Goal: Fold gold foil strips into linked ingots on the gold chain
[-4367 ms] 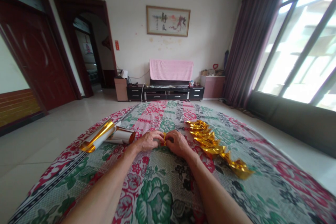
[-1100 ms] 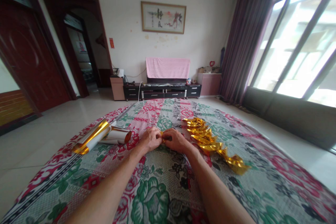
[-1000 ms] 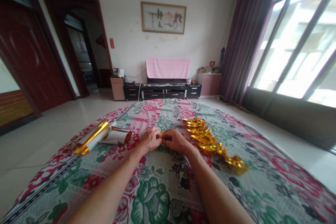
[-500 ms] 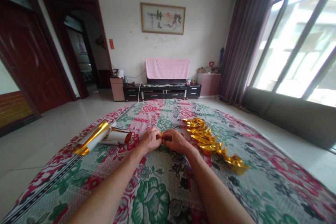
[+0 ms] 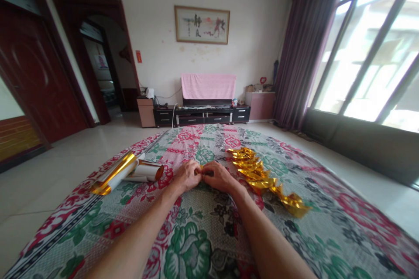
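Note:
My left hand (image 5: 189, 174) and my right hand (image 5: 217, 176) meet over the middle of the patterned cloth, both with fingers pinched together. Between the fingertips shows a small bit of gold foil paper (image 5: 202, 168); most of it is hidden by the fingers. To the right of my right hand lies a row of several folded gold paper ingots (image 5: 258, 174), pointed at the ends and overlapping. Left of my left hand lie curled sheets of gold foil paper (image 5: 114, 174) with white backs, loosely rolled.
A round table with a floral cloth (image 5: 188, 248) fills the foreground. Beyond it stand a low black TV cabinet (image 5: 206, 115) and a pink towel (image 5: 208, 86) draped over a screen. A curtain (image 5: 297, 52) and windows are on the right, a dark red door (image 5: 39, 65) on the left.
The hands stay together in nearly the same spot, still pinching the gold foil paper. The camera view has shifted very slightly.

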A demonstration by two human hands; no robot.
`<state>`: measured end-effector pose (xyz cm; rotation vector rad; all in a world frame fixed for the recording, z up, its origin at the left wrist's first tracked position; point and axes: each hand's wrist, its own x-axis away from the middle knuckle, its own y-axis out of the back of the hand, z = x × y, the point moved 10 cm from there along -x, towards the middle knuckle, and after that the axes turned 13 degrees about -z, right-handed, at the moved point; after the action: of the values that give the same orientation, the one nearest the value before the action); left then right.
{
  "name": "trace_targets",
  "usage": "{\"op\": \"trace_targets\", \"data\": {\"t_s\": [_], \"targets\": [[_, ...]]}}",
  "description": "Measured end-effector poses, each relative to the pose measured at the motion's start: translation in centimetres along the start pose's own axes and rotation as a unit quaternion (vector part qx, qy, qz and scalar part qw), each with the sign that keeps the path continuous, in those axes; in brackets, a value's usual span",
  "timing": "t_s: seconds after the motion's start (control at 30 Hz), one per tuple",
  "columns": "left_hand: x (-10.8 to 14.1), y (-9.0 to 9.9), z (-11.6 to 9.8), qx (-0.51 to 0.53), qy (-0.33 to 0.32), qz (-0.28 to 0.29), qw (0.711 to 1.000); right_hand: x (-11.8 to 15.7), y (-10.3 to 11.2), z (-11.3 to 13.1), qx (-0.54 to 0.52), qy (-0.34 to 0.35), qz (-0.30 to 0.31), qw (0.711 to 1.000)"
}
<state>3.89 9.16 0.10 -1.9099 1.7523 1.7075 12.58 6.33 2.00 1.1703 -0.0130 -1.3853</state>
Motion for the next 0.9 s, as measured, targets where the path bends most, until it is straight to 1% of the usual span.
{"op": "trace_targets", "data": {"t_s": [0.17, 0.4, 0.67, 0.8, 0.9], "targets": [[-0.02, -0.05, -0.01, 0.004, 0.000, 0.004, 1.000, -0.07, -0.32, -0.32, 0.015, -0.007, 0.001, 1.000], [-0.08, -0.23, 0.30, 0.003, 0.011, 0.007, 1.000, 0.02, -0.19, -0.63, 0.022, -0.028, 0.000, 0.999], [-0.09, -0.46, 0.52, 0.008, 0.018, 0.017, 1.000, -0.02, -0.32, -0.88, 0.017, -0.020, -0.007, 1.000], [-0.12, -0.39, 0.56, 0.002, 0.018, 0.011, 1.000, 0.00, -0.58, -0.94, 0.020, -0.017, 0.003, 1.000], [-0.14, -0.39, 0.38, -0.002, 0.018, 0.020, 1.000, 0.02, -0.56, -0.90, 0.024, -0.017, 0.003, 1.000]]}}
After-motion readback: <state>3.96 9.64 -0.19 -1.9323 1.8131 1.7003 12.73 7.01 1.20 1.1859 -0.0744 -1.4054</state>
